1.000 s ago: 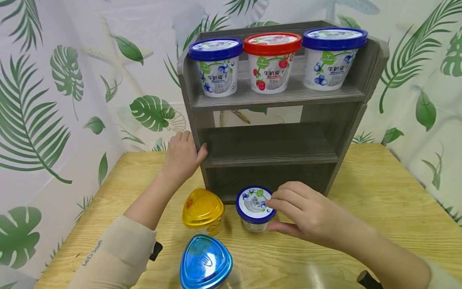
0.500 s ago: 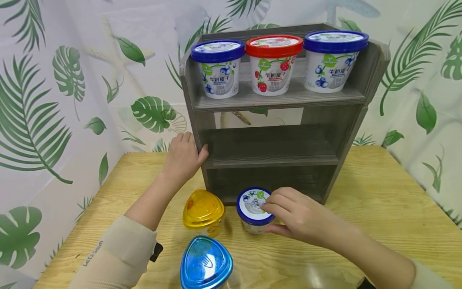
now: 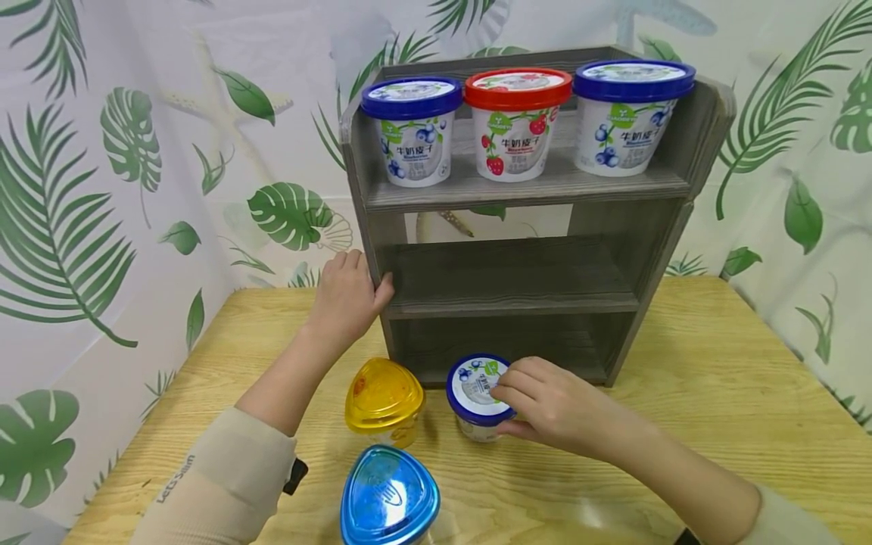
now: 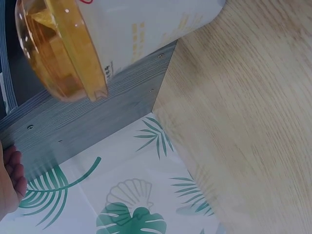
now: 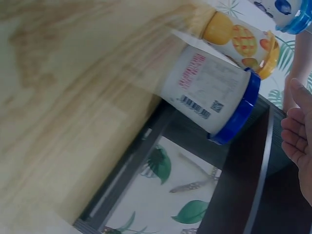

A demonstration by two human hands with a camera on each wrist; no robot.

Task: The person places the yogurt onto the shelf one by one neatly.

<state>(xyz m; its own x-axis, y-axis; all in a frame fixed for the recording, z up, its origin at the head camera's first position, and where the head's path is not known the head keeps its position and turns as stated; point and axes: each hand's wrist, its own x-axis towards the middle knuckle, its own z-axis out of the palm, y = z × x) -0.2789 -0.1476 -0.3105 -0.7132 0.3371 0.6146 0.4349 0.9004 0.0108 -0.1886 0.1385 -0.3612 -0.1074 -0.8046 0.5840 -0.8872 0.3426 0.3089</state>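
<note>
My left hand (image 3: 350,291) grips the left side panel of the grey wooden shelf (image 3: 511,303), its thumb over the front edge. Low in front of the shelf stands a white cup with a blue blueberry lid (image 3: 479,390). My right hand (image 3: 555,405) is over the right part of this lid with loosely bent fingers. A gap shows between the right hand (image 5: 298,131) and the lid (image 5: 239,109) in the right wrist view. Beside the cup are a yellow-lidded cup (image 3: 384,397) and, nearer me, a blue three-sided lidded cup (image 3: 390,496).
On the top shelf stand a blue-lidded cup (image 3: 412,132), a red-lidded strawberry cup (image 3: 515,125) and another blue-lidded cup (image 3: 628,117). The shelf stands on a wooden table (image 3: 715,393) before a leaf-patterned backdrop (image 3: 783,136).
My right hand has moved a little left and down, further over the blueberry cup's lid. The left hand stays on the shelf, and the cups stand where they were.
</note>
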